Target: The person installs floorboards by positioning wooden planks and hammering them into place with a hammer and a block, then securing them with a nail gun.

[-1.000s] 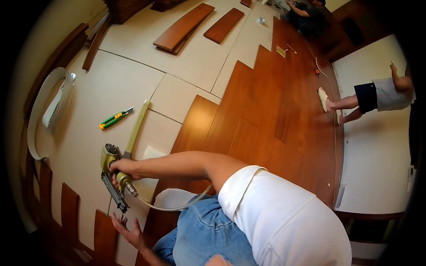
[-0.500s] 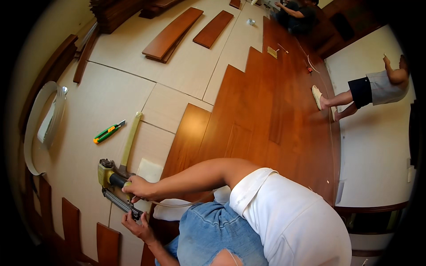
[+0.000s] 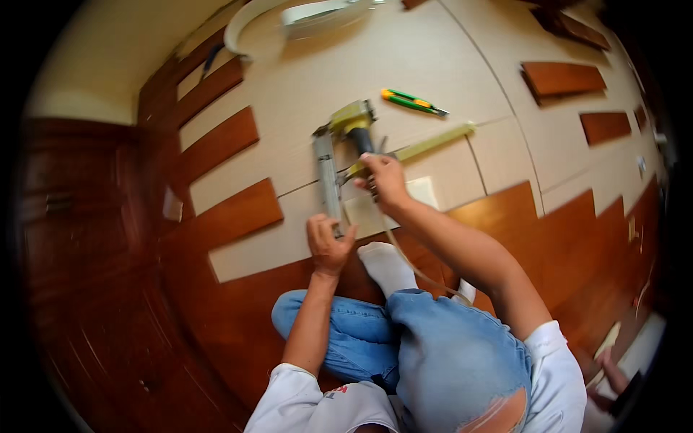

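Observation:
A yellow-green and black nail gun (image 3: 348, 117) lies angled across the pale floor between my hands. My right hand (image 3: 384, 180) grips its handle, with a hose trailing back past my white sock. My left hand (image 3: 328, 242) is closed on the lower end of its long metal magazine. Just beyond, a green and yellow utility knife (image 3: 413, 102) rests beside a long olive-handled tool (image 3: 440, 142), partly hidden by the gun. A small cream square (image 3: 420, 193) sits under my right wrist.
Loose brown planks (image 3: 560, 79) lie at the right; others (image 3: 224, 144) fan out at the left beside a dark wooden door (image 3: 86, 216). A white curved strip (image 3: 238, 25) is at the top. Laid wooden flooring (image 3: 505, 216) surrounds my seat. Another person's leg (image 3: 612, 368) shows at lower right.
The view has swung toward the door at the left. My left hand has risen from open below the gun to grip its magazine end; my right hand still holds the handle.

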Demonstrator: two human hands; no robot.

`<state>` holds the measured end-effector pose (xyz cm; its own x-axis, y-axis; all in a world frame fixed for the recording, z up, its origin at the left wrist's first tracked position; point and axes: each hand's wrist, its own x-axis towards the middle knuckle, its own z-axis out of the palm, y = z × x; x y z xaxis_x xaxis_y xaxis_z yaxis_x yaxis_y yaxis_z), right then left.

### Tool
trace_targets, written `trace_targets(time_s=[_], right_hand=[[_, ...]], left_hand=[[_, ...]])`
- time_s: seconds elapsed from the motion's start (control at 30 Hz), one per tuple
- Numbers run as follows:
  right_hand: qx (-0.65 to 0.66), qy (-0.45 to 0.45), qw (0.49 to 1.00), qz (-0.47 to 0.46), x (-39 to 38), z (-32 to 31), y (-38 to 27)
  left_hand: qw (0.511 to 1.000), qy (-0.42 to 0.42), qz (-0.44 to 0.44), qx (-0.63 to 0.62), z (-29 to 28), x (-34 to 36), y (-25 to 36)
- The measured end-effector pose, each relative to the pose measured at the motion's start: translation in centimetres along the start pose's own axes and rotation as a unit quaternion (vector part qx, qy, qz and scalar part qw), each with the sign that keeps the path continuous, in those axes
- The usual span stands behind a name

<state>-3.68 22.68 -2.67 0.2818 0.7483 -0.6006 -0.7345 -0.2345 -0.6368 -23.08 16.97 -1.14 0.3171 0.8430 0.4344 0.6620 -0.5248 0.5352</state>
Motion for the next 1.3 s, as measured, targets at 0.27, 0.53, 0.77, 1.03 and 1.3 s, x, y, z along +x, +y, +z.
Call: trace_targets(time_s=[0.27, 0.53, 0.77, 1.03, 1.3], right_hand=[[-0.151, -0.064, 0.986, -0.006, 5.4, 0.4, -4.8], [-0.255, -0.111, 0.953, 0.117, -8.5, -6.2, -0.5], [-0.372, -0.029, 0.928, -0.012, -10.3, -8.9, -2.0], [-0.484, 0.029, 0.853, -0.19, -0.3, -11.1, -7.4], [-0.669, 0.024, 0.674, -0.312, -4.4, -16.4, -10.9]], left_hand=[[0.999, -0.034, -0.013, -0.019, 1.4, -0.7, 0.6], [0.994, -0.039, -0.07, -0.078, 1.8, -2.7, -1.5], [0.982, -0.067, -0.076, -0.157, 1.4, -2.4, -1.5], [0.97, -0.142, -0.116, -0.16, 3.1, -2.0, -2.8], [0.955, -0.161, -0.165, -0.185, 1.3, -1.5, -1.5]])
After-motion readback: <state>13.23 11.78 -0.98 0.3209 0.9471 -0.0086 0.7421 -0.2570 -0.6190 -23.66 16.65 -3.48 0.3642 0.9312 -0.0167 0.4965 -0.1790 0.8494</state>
